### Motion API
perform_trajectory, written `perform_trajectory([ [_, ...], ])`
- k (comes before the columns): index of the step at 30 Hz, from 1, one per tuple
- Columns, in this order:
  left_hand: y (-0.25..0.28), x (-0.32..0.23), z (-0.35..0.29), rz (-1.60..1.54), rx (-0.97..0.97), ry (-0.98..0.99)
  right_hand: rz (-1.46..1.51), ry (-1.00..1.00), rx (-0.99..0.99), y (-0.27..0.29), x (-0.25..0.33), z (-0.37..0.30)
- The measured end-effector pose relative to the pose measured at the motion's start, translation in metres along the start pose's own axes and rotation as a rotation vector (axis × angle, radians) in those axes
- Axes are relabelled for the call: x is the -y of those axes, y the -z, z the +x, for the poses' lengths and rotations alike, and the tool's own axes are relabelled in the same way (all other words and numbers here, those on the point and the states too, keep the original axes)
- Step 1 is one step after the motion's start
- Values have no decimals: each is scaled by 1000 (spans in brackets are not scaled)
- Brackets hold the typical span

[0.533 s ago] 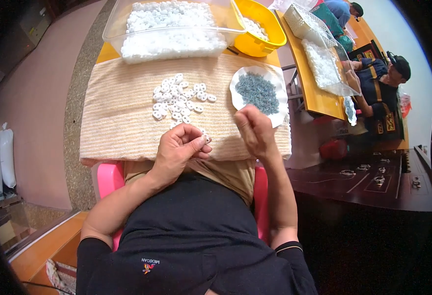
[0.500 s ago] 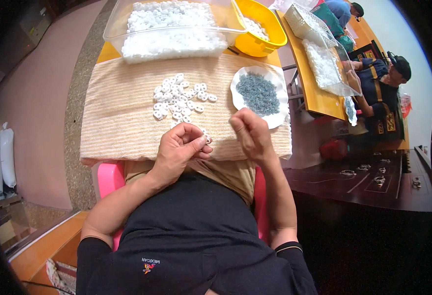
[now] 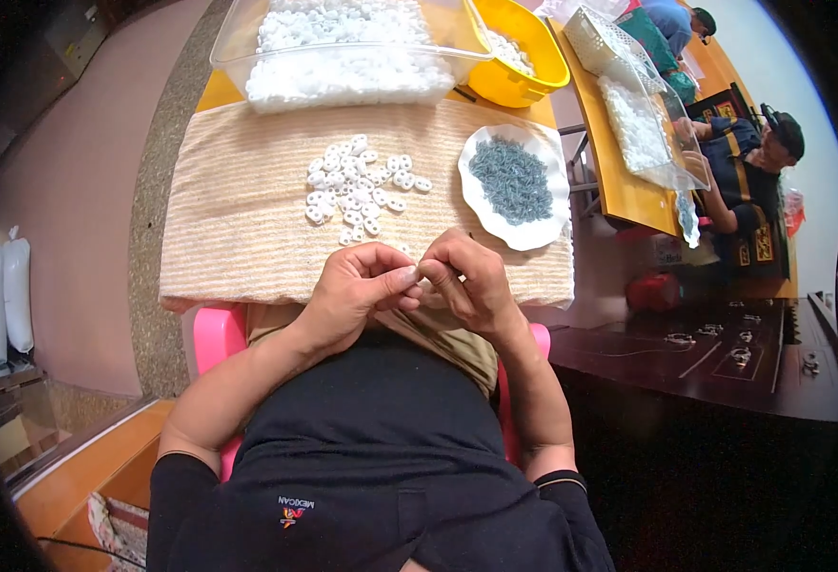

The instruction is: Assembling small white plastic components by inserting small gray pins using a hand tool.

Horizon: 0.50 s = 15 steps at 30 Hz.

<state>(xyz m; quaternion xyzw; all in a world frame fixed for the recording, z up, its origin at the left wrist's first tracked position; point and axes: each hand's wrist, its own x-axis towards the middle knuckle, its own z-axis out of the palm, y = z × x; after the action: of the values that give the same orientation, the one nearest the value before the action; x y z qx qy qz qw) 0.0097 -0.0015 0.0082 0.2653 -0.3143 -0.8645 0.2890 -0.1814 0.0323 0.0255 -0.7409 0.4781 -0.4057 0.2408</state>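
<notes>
My left hand (image 3: 360, 291) and my right hand (image 3: 471, 284) meet over the near edge of the cloth, thumbs and fingertips pinched together. A small white two-holed oval piece showed in my left fingers half a second ago; the fingers now mostly hide it. Whatever is in my right pinch is too small to make out. Beyond my hands lies a loose heap of white two-holed oval pieces (image 3: 352, 186). To its right is a white scalloped plate (image 3: 531, 234), bearing a pile of small grey-blue slender pieces (image 3: 511, 179).
A striped beige cloth (image 3: 238, 210) covers the table. At its back stand a clear plastic bin (image 3: 352, 59) of white pieces and a yellow basin (image 3: 524, 91). At right, a person (image 3: 747, 167) sits by another table (image 3: 619, 195) with a similar bin.
My right hand has come left and down from beside the plate to meet my left fingertips. My left hand stays in nearly the same place. The whole view has shifted slightly.
</notes>
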Motion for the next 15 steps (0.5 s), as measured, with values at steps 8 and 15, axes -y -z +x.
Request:
perform_trajectory([
  [8, 3, 1, 0, -78, 10, 26, 61, 15, -2, -5, 4, -3],
  [15, 5, 1, 0, -112, 17, 4, 170, -19, 0, -8, 5, -5],
])
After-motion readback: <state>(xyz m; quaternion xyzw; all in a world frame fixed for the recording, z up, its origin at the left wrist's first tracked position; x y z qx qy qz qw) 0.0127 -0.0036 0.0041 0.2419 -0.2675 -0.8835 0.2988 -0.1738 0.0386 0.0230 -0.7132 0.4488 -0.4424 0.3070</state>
